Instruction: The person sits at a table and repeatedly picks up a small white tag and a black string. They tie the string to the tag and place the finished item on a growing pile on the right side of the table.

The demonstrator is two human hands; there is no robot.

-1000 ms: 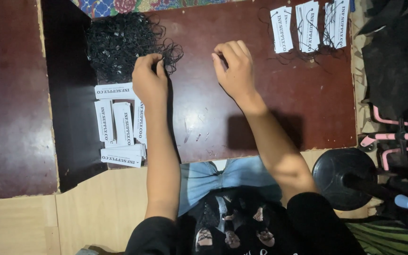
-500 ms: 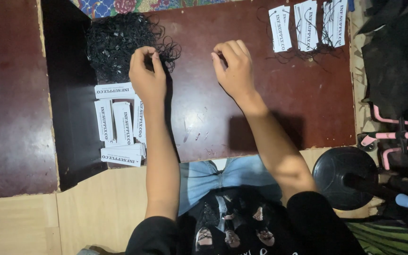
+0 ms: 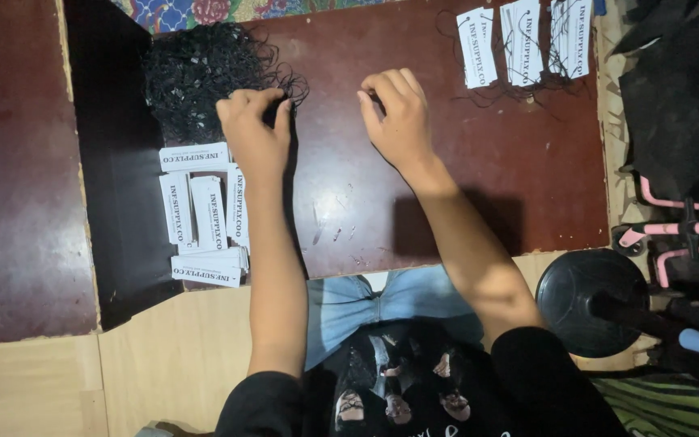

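My left hand (image 3: 254,133) rests at the right edge of a heap of tangled black strings (image 3: 204,73) on the dark red table, fingers pinched on a strand from the heap. My right hand (image 3: 396,113) lies a little to the right, fingers curled around the end of a thin black string. Below the left hand lie several white printed paper tags (image 3: 202,214) in a loose group. At the far right sit three white tags with black strings attached (image 3: 523,44).
The dark red table (image 3: 446,194) ends near my lap. A black gap (image 3: 111,202) separates it from another red surface (image 3: 10,178) on the left. A black round stand base (image 3: 584,299) and pink-framed objects (image 3: 673,235) stand at the right. Wooden floor lies below.
My left hand has shifted slightly and closed its fingers at the edge of the string heap. The right hand has stayed nearly still.
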